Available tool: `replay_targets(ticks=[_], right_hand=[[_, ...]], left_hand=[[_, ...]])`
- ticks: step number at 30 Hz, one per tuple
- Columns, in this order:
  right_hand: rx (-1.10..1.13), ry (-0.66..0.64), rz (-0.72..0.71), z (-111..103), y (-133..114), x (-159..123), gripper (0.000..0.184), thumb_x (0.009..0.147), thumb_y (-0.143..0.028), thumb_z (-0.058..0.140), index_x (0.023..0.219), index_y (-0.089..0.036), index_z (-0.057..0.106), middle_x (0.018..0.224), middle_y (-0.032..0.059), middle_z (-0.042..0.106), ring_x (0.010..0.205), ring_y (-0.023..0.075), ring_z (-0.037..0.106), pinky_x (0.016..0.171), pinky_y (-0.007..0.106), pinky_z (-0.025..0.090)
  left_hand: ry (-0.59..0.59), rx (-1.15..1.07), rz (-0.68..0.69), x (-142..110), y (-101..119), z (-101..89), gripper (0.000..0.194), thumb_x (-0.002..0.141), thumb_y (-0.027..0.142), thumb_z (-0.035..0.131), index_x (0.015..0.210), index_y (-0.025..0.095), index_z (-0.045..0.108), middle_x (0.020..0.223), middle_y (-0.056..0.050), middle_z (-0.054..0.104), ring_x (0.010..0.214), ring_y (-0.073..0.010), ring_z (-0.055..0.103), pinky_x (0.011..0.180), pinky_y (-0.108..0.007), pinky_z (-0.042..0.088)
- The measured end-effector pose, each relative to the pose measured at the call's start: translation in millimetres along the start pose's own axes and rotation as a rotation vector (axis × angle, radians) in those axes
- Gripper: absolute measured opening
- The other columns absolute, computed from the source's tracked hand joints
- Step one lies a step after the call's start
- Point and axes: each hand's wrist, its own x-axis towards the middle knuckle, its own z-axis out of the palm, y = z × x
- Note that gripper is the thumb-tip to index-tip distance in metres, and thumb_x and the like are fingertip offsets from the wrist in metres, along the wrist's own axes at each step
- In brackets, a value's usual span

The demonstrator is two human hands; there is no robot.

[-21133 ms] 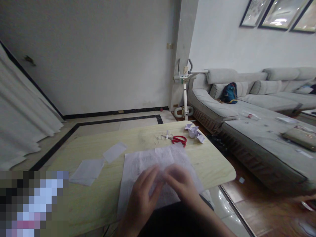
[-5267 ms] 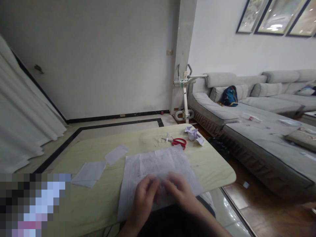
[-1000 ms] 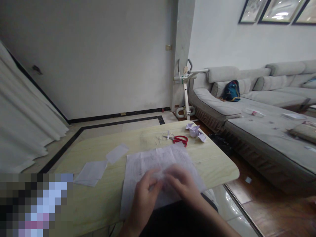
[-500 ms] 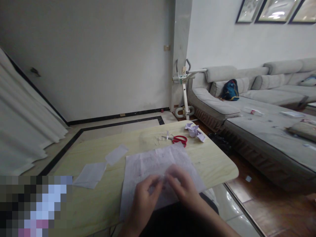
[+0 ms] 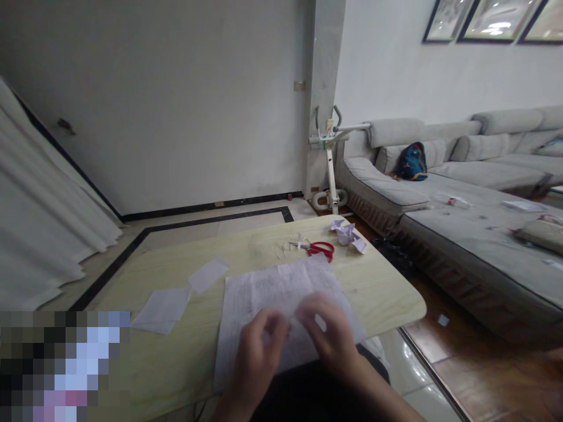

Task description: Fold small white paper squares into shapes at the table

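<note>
Over a large creased sheet of printed paper (image 5: 255, 293) on the table, my left hand (image 5: 260, 351) and my right hand (image 5: 329, 331) face each other. Thumb and fingers of both are pinched together, with a narrow gap between the hands. Whatever lies between the fingertips is too small and blurred to name. Just beyond the sheet are red-handled scissors (image 5: 322, 250), with thin scraps (image 5: 281, 252) by their blades. Folded, crumpled pale paper (image 5: 347, 234) sits near the far right corner.
Smaller paper pieces (image 5: 162, 308) lie left on the wooden-topped table (image 5: 387, 287). A grey sofa (image 5: 457, 234) with a blue backpack (image 5: 412, 161) stands to the right. An exercise machine (image 5: 331, 164) stands behind. A pixelated patch covers the lower left.
My hands have drawn slightly apart, the left one shifting a little leftward. Both stay pinched above the sheet. The view has shifted slightly; the scissors and papers lie as before.
</note>
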Motion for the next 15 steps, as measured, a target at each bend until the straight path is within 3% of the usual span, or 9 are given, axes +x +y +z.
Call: replay_targets(ticks=[3,7,9,12,15], right_hand=[[-0.019,-0.018,-0.061,-3,-1,-1,0.013,0.087,-0.011,0.060,0.089,-0.020,0.070,0.083,0.0052,0.063,0.075,0.0172,0.062,0.065,0.028,0.051],[-0.018,-0.124,-0.096,-4,-1,-3,0.022,0.085,-0.009,0.062,0.100,-0.022,0.070,0.093,0.0069,0.065,0.082,0.0179,0.065,0.071,0.028,0.053],[-0.010,-0.107,-0.088,-5,-2,-1,0.025,0.085,-0.007,0.058,0.103,-0.023,0.067,0.102,0.0083,0.065,0.091,0.0196,0.065,0.077,0.031,0.053],[-0.003,-0.025,0.023,-6,-3,2,0.018,0.085,-0.011,0.056,0.098,-0.020,0.064,0.094,0.0067,0.065,0.086,0.0195,0.063,0.076,0.032,0.051],[-0.022,-0.065,0.181,-5,0,1,0.004,0.085,-0.020,0.058,0.086,-0.018,0.061,0.076,0.0023,0.061,0.071,0.0169,0.058,0.067,0.029,0.047]], left_hand=[[-0.148,-0.254,-0.147,1,9,-1.3,0.051,0.096,0.047,0.034,0.067,0.018,0.063,0.059,-0.003,0.066,0.055,-0.0161,0.061,0.057,-0.026,0.049],[-0.074,-0.337,-0.222,4,15,-2.3,0.032,0.089,0.044,0.052,0.074,0.018,0.063,0.058,0.001,0.063,0.055,-0.0147,0.060,0.056,-0.024,0.049],[-0.057,-0.336,-0.210,6,16,-2.8,0.029,0.089,0.042,0.052,0.075,0.018,0.062,0.059,0.001,0.064,0.055,-0.0145,0.060,0.054,-0.023,0.048],[-0.028,-0.254,-0.181,7,16,-2.0,0.027,0.089,0.040,0.052,0.078,0.018,0.063,0.061,0.000,0.066,0.055,-0.0146,0.062,0.054,-0.024,0.050],[-0.050,-0.178,-0.165,6,15,0.8,0.024,0.088,0.037,0.053,0.081,0.018,0.065,0.064,-0.001,0.068,0.058,-0.0157,0.064,0.055,-0.024,0.051]])
